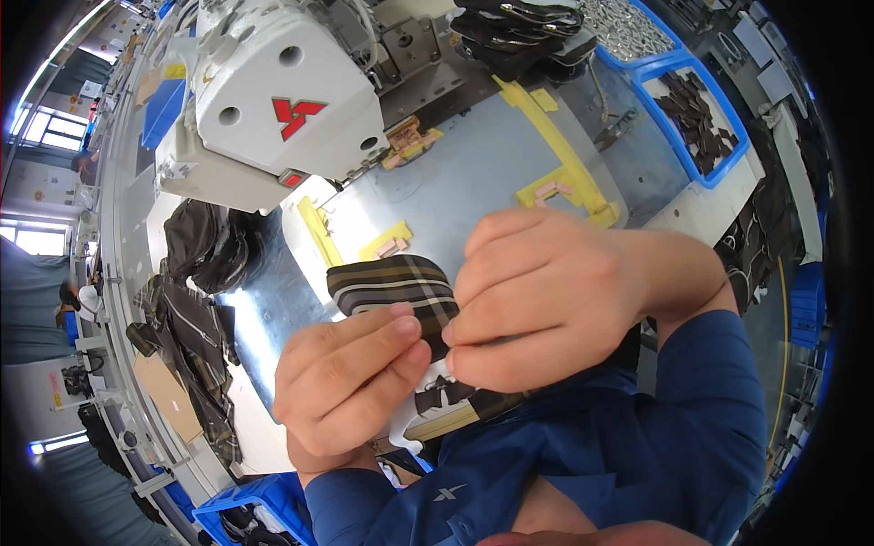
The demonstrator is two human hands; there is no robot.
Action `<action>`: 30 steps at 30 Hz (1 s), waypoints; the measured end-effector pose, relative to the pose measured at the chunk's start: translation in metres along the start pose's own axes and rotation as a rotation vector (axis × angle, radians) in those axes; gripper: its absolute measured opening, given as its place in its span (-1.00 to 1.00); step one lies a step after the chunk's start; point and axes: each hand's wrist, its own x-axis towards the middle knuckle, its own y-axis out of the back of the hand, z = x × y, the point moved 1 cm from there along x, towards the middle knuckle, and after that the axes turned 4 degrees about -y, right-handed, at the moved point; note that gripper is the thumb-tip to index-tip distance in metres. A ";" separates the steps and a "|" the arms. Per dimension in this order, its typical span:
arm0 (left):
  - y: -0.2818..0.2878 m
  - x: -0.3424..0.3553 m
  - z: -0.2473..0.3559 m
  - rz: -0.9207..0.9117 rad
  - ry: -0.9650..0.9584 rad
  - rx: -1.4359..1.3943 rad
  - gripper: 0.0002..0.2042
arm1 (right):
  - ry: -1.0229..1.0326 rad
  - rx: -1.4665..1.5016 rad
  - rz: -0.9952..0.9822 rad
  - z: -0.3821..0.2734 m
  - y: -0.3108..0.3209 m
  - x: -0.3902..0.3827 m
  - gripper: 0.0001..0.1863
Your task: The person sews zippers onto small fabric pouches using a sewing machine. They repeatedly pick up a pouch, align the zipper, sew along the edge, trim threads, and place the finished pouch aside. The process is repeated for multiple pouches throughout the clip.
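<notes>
Close in front of me, my left hand (355, 378) and my right hand (551, 300) come together over a striped plaid fabric piece (391, 284) in brown, black and grey. Both hands have their fingers pinched at its near right part. The fabric's rounded far end sticks out beyond my left fingers, over a pale work plate (437, 205). What lies between the fingertips is hidden. Just below them, a white part with dark cloth on it (442, 393) shows in part.
A large white sewing machine (273, 100) stands at the far left of the plate. Yellow-taped guides (569, 168) line the plate. Dark fabric piles lie left (214, 246) and at the back (523, 36). Blue trays hold metal pieces (628, 27) and dark brown pieces (696, 118).
</notes>
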 end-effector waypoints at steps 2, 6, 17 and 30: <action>-0.006 -0.006 -0.001 0.052 0.062 -0.091 -0.85 | 0.005 -0.001 -0.035 0.001 0.003 0.001 -0.89; -0.009 -0.005 -0.007 0.060 0.164 -0.324 -0.86 | 0.023 -0.049 -0.049 0.002 0.013 0.004 -0.94; -0.026 -0.025 -0.015 0.108 -0.015 -0.245 -0.81 | 0.055 -0.147 -0.009 -0.001 0.014 0.004 -0.96; -0.033 -0.022 -0.028 0.087 0.271 -0.287 -0.86 | -0.411 0.041 -0.147 0.009 0.009 -0.005 -0.88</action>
